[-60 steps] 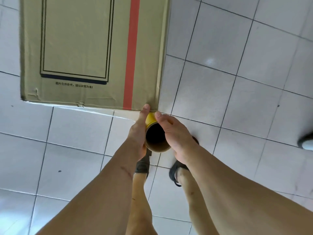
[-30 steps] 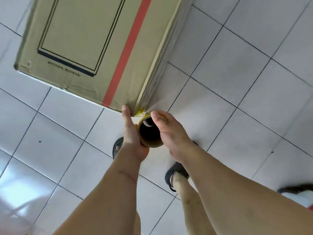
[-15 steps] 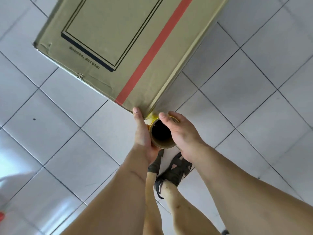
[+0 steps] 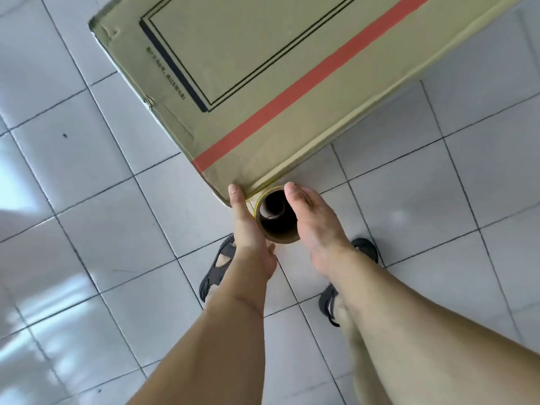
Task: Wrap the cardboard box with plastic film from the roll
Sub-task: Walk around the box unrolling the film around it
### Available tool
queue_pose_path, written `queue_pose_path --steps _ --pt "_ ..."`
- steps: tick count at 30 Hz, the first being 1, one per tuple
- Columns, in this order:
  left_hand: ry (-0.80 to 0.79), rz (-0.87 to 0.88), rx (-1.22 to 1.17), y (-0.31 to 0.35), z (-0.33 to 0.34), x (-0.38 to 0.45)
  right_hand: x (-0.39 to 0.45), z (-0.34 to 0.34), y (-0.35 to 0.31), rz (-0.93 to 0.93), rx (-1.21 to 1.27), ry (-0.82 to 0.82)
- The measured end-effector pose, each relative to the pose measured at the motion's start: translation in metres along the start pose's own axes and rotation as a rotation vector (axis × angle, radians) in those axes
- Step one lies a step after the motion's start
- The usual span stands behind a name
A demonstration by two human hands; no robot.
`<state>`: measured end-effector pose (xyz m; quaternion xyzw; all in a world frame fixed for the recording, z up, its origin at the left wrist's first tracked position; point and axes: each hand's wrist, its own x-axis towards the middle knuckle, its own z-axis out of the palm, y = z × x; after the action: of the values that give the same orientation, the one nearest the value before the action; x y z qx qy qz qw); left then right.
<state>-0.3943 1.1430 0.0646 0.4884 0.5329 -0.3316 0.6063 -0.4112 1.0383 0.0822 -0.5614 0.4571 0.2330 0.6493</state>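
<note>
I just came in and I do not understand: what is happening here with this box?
A person is wrapping a large cardboard box that stands on the tiled floor. The left hand and right hand hold an upright roll of plastic film between them, close against the box's near corner.

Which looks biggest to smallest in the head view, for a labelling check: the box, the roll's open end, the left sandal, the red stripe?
1. Box.
2. Red stripe, long but thin.
3-4. Roll's open end and left sandal look alike; arm partly hides the sandal, so no ranking.
</note>
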Motion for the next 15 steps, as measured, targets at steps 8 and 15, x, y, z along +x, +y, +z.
queue_pose_path --steps 8,15 --pt "-0.098 -0.07 0.013 0.002 0.019 -0.016 0.011 -0.016 -0.014 -0.026 -0.217 -0.044" --pt "-0.049 -0.045 -0.077 -0.005 0.043 -0.009 0.019 -0.034 -0.033 -0.033 -0.245 -0.12"
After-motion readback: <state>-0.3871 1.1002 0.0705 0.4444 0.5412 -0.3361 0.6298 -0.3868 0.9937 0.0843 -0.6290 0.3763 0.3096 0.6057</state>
